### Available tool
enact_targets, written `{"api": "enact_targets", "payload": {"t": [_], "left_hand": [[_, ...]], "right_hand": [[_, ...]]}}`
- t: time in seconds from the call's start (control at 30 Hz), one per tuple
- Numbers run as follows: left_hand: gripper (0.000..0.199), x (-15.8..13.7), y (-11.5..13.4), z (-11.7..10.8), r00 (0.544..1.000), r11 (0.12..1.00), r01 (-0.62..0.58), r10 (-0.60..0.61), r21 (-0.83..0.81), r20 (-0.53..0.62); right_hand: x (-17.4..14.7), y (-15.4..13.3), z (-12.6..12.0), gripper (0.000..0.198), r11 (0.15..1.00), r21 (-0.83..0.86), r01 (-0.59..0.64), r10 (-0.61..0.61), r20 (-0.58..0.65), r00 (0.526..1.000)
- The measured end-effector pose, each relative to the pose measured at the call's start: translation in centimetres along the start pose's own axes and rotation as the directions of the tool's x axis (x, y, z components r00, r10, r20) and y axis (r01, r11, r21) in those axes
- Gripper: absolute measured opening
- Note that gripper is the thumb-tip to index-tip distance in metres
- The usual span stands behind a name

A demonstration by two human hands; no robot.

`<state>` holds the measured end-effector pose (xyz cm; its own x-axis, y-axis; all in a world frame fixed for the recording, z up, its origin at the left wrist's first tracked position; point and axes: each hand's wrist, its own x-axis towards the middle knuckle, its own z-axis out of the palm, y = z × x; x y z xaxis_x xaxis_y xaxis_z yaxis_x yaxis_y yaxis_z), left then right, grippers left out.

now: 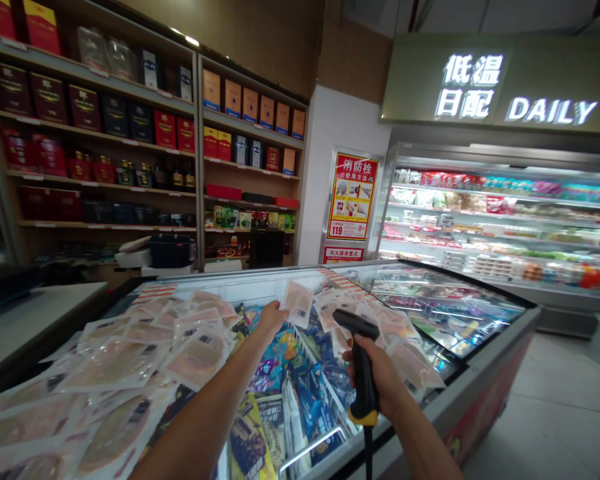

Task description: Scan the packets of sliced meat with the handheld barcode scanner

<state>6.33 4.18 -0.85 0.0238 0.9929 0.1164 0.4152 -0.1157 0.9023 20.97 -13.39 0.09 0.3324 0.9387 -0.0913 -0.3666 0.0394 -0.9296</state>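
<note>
My left hand (pixel 275 315) reaches out over the chest freezer and pinches one clear flat packet (pixel 297 301) by its edge; a barcode label shows on it. In my right hand (pixel 380 373) is a black and yellow barcode scanner (pixel 364 373), gripped round its handle, with its head pointing up and left and a cord hanging below. A large spread of similar packets (pixel 125 357) with pale round contents lies on the freezer glass to the left. A second group of packets (pixel 400 340) lies beyond and right of the scanner.
Through the freezer glass (pixel 325 443), colourful bags of frozen goods show. A white counter (pixel 45 320) stands at the left. Shelves of boxed bottles (pixel 130 140) line the back wall. A lit refrigerated display (pixel 505 227) is at the right, past the tiled floor (pixel 565 407).
</note>
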Motion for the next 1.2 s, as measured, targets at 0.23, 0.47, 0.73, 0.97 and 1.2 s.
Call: {"api": "enact_targets", "payload": {"t": [0.23, 0.47, 0.73, 0.97, 1.2], "left_hand": [[0.018, 0.7, -3.2, -5.4, 0.994, 0.89, 0.027, 0.023, 0.454, -0.105], [0.026, -0.6, -4.2, -9.2, 0.981, 0.788, 0.122, -0.004, 0.604, -0.193], [0.026, -2.0, -4.1, -9.7, 0.96, 0.645, 0.142, 0.096, 0.751, -0.264], [0.028, -1.9, -3.9, -8.3, 0.903, 0.513, 0.086, 0.321, 0.854, -0.284], [0.027, -2.7, -0.6, -0.8, 0.961, 0.651, -0.164, 0.274, 0.741, -0.027]], "right_hand": [[0.7, 0.4, -0.1, 0.024, 1.0, -0.017, 0.005, -0.005, -0.007, 1.0], [0.9, 0.2, -0.3, 0.024, 1.0, -0.022, 0.013, -0.014, -0.046, 0.999], [1.0, 0.1, -1.6, 0.024, 1.0, 0.003, -0.004, 0.004, -0.09, 0.996], [1.2, -0.4, -2.8, 0.023, 1.0, 0.017, 0.011, -0.009, -0.142, 0.99], [1.3, -0.9, -4.2, 0.022, 0.999, 0.031, 0.012, -0.006, -0.195, 0.981]]}}
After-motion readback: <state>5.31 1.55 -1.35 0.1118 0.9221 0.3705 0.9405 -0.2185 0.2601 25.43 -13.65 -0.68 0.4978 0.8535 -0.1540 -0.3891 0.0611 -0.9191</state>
